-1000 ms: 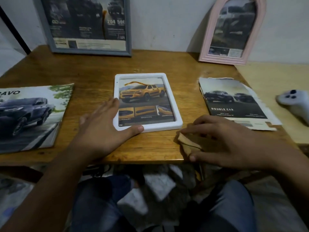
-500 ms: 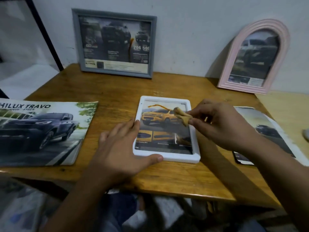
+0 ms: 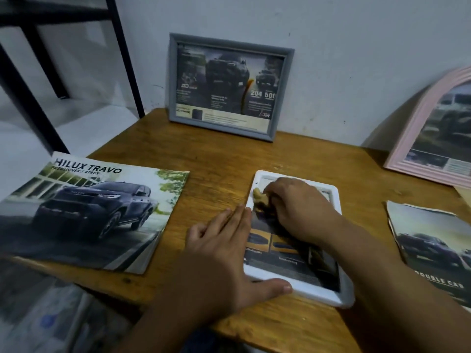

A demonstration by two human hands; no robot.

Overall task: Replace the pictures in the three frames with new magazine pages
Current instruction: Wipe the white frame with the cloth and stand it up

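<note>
We count 3 frames loaded with truck pages: grey frame [image 3: 229, 87] and pink arched frame [image 3: 438, 133] lean on the wall, white frame [image 3: 334, 294] lies flat on the table [image 3: 214, 159]. Left hand [image 3: 219, 261], fingers flat and released, steadies its edge; right hand [image 3: 298, 207] pinches a tan cloth [image 3: 260, 197] on the glass. Looks like final wiping.

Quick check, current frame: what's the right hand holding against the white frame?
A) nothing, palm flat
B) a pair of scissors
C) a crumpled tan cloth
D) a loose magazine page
C: the right hand grips a crumpled tan cloth pressed on the upper part of the white frame, while the left hand lies flat at the frame's left edge.
</note>
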